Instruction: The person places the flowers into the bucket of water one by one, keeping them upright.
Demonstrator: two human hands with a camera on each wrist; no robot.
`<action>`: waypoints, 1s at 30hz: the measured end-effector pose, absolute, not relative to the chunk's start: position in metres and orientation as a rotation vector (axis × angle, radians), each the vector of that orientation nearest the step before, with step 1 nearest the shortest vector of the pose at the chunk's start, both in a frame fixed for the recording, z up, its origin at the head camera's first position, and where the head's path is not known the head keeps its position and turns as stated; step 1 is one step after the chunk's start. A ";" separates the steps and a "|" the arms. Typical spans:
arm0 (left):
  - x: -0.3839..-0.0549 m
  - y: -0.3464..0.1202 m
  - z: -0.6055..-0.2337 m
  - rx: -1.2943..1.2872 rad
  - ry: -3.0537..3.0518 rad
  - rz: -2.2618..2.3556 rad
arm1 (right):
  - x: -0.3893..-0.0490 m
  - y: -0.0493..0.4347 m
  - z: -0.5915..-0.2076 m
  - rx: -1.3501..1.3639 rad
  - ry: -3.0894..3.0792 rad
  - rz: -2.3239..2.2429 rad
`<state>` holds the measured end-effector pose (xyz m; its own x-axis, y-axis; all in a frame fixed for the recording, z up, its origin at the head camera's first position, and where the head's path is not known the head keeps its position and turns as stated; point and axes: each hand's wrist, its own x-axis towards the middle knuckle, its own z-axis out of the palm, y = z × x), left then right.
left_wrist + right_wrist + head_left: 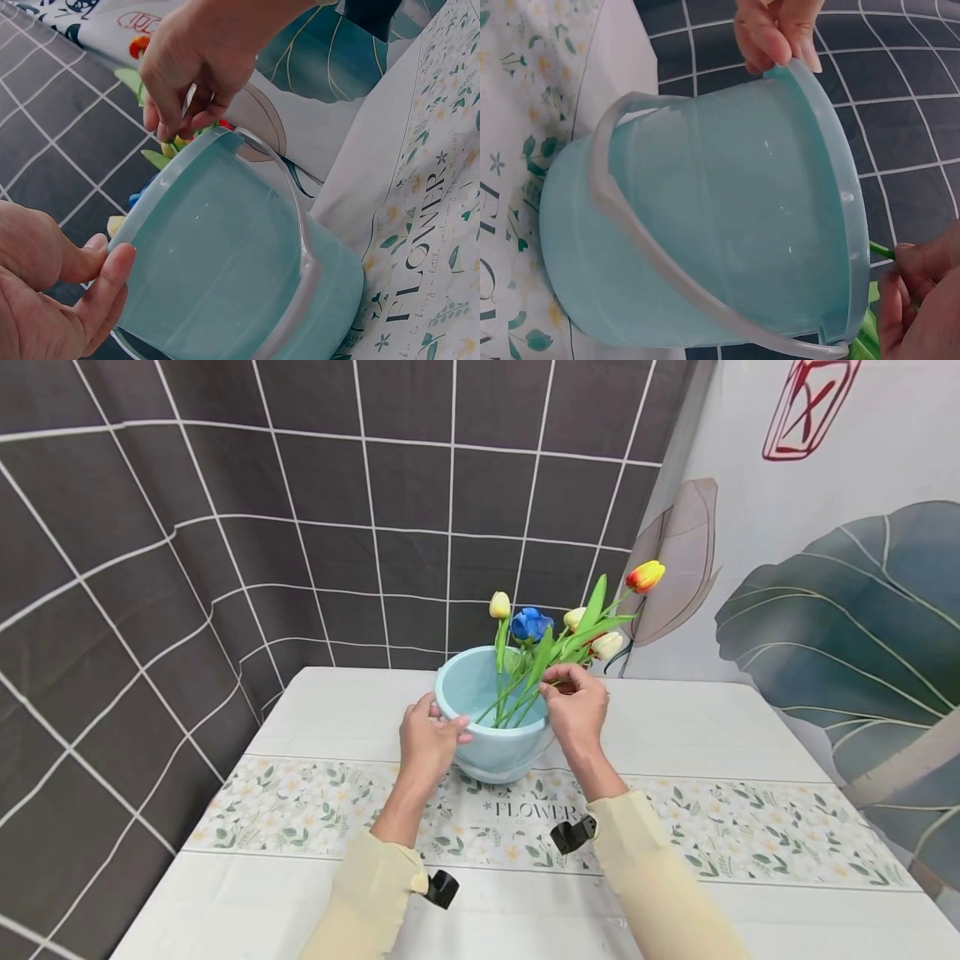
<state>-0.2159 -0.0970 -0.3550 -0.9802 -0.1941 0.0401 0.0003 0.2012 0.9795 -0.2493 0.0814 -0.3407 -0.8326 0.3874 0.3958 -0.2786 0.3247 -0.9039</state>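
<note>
A light blue bucket [498,752] stands on the table, its grey handle [682,281] hanging down along the near side. My left hand [431,735] grips the left part of its rim between thumb and fingers. Artificial flowers lean in the bucket: a blue rose [531,623], a cream tulip [499,605], a white tulip [606,645] and a red-yellow tulip [646,576]. Over the right rim, my right hand [577,706] pinches a green stem [881,250] between thumb and fingers. The rest of that stem is partly hidden among the leaves.
Under the bucket lies a white table cover [330,718] with a floral band and the word FLOWER. A dark cloth with white grid lines [405,485] hangs behind and left. At the right hangs a pale cloth with large printed leaves [847,602].
</note>
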 end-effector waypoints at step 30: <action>-0.216 -0.097 -0.354 0.203 -2.313 -1.883 | -0.242 0.077 -0.352 0.159 -2.465 0.860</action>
<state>-0.2162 -0.0965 -0.3540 -0.9794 -0.1996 0.0322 -0.0090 0.2019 0.9794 -0.2418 0.0769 -0.3519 -0.8580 0.0581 0.5104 -0.2721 0.7913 -0.5475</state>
